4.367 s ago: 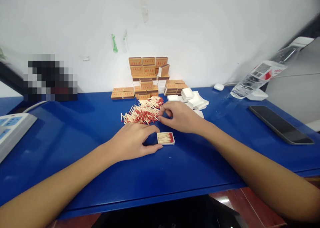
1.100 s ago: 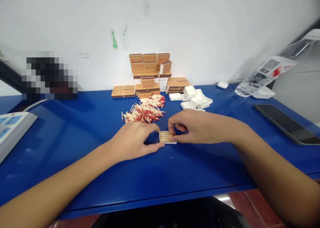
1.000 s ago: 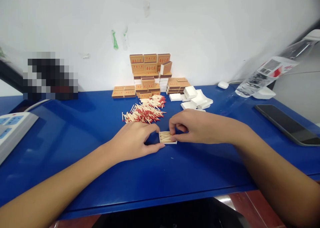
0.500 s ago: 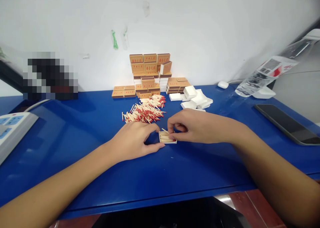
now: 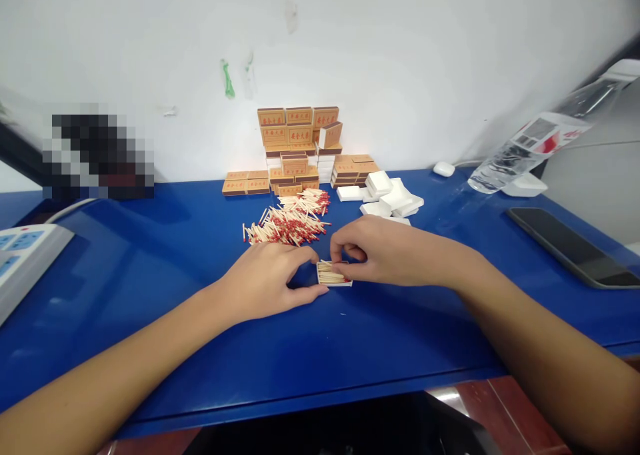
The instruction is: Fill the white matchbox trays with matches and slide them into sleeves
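A small white matchbox tray (image 5: 335,284) lies on the blue table, filled with matches (image 5: 330,275) whose red heads point right. My left hand (image 5: 270,278) grips the tray's left end, thumb at the near corner and index finger at the far one. Over the tray's right part, my right hand (image 5: 375,252) has thumb and fingertips pinched together on matches; exactly how many is hidden. Just beyond the hands spreads a loose pile of red-headed matches (image 5: 290,222).
Stacked brown matchboxes (image 5: 300,135) stand against the wall behind the pile. White empty trays (image 5: 395,196) are heaped to their right. Further right are a leaning water bottle (image 5: 530,142), a white case (image 5: 444,169) and a phone (image 5: 575,247). A white keypad device (image 5: 35,255) sits at left.
My right fingers have shifted slightly left over the tray, and a match that stuck up at an angle now lies lower among the others. My left hand keeps its grip.
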Demonstrator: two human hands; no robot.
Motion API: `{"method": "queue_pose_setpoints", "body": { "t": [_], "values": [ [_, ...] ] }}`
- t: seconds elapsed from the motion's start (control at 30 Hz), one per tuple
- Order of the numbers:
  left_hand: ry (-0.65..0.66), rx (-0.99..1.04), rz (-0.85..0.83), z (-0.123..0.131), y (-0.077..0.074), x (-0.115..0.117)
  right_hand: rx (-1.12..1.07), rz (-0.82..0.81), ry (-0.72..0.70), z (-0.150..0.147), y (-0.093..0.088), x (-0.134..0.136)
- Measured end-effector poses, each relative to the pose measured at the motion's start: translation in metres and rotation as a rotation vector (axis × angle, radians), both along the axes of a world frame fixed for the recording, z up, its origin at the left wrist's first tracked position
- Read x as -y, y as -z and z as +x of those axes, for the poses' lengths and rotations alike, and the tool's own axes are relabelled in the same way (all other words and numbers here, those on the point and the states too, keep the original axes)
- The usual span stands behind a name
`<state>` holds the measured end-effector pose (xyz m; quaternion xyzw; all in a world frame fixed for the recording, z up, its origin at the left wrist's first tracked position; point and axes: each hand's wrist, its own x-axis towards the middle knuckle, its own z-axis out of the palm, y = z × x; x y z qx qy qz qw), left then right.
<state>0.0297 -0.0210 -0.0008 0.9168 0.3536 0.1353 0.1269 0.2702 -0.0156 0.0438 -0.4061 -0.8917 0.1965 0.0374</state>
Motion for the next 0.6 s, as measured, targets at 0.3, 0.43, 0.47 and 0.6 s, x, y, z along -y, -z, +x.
{"method": "queue_pose_setpoints", "body": {
  "t": [0.3,0.43,0.47,0.6],
  "values": [
    [0.002,-0.012,-0.014,-0.0002,-0.0021,0.0012,-0.016,-0.039,-0.040,-0.0016,0.0001,-0.0002],
    [-0.001,-0.009,-0.015,0.0001,-0.0019,0.0010,-0.018,-0.064,-0.051,-0.0019,-0.0010,-0.0002],
    [-0.004,-0.013,-0.017,0.0002,-0.0021,0.0010,-0.018,-0.065,-0.053,-0.0019,-0.0010,-0.0004],
    [-0.010,-0.029,-0.020,0.0002,-0.0030,0.0013,-0.039,-0.060,-0.064,-0.0024,-0.0005,-0.0006]
  ]
}}
